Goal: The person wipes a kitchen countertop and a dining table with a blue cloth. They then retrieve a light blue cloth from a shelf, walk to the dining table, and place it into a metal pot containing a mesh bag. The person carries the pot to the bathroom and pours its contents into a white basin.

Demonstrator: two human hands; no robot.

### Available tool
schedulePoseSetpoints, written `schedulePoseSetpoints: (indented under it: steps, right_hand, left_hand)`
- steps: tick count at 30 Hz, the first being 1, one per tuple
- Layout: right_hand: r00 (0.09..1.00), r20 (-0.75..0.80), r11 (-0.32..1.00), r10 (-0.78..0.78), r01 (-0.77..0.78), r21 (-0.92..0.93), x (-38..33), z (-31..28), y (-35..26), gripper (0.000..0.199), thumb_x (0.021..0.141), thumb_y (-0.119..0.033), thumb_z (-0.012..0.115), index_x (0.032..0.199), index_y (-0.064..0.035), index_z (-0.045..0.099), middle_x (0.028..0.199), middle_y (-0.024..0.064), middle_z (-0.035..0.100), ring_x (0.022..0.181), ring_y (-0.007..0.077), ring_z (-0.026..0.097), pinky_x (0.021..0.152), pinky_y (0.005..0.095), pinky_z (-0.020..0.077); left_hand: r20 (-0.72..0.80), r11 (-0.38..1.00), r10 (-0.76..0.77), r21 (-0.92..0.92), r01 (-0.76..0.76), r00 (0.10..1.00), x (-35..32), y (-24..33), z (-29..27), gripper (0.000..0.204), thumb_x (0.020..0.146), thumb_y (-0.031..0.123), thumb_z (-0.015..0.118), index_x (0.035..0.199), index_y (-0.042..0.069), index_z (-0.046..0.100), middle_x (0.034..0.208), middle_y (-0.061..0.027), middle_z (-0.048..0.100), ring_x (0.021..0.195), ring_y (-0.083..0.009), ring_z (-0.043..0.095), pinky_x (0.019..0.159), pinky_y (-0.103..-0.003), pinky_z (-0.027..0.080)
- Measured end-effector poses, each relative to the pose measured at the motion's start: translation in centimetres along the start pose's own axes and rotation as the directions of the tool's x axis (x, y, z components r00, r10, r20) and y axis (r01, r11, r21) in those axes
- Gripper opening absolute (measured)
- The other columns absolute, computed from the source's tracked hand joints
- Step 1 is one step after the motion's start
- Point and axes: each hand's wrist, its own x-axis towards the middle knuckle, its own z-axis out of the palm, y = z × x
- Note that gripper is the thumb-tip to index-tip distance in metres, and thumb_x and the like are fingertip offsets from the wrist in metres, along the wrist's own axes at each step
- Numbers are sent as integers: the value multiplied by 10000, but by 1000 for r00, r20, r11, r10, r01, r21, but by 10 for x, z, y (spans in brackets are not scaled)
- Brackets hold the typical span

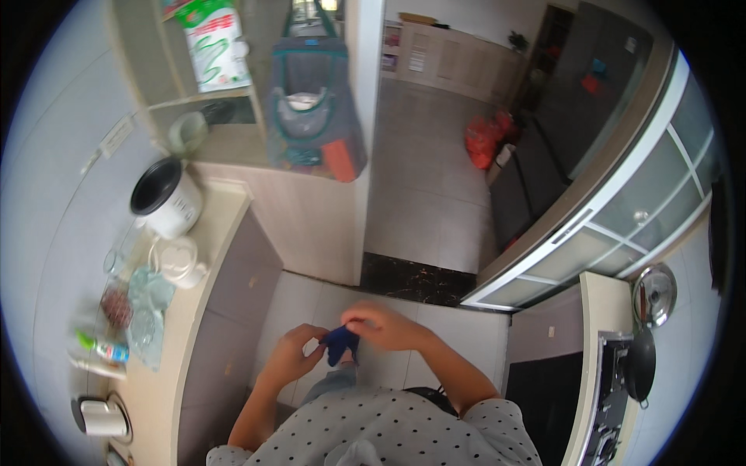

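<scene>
Dotted shirt (pixel 381 427) nearest; left hand (pixel 291 356) and right hand (pixel 386 325) both pinch blue cloth (pixel 339 344); even, light tension likely spreads it best, grips near edges

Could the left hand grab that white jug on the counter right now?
Probably not yet: the left hand is pinching a dark blue cloth, and the white jug looks beyond reach without leaning, though nothing seems to block the way.

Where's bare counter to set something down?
Left counter: front strip between plastic bag and white roll. Right counter: small patch between pot lid and cooktop. Crowded: left counter's wall side, rice cooker to roll.
</scene>
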Motion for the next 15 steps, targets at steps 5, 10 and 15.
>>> schedulePoseSetpoints:
  steps: [5,10,15]
  right_hand:
    - [938,-157,942,309,-279,187,-9,-74,20,125,897,-120,514,979,-36,557,892,38,565,814,118,526,724,254,434]
    - [896,-337,954,289,-241,179,-13,-149,53,117,887,-92,528,984,-33,554,902,43,553,804,124,534,710,256,440]
    - [861,-425,958,279,-280,61,-16,-243,119,116,893,-106,505,982,-39,537,824,66,566,732,127,537,658,258,440]
  left_hand:
    - [208,939,26,-341,48,978,101,-9,29,321,711,24,695,995,26,543,944,-98,580,927,-203,584,813,-303,476]
    - [359,847,-66,-473,243,931,200,-23,98,402,736,80,713,1076,17,509,943,-109,606,885,-181,602,825,-297,487]
    - [343,651,-160,-668,361,925,298,-44,150,272,785,-28,611,1041,-9,521,935,-91,611,871,-169,605,805,-288,488]
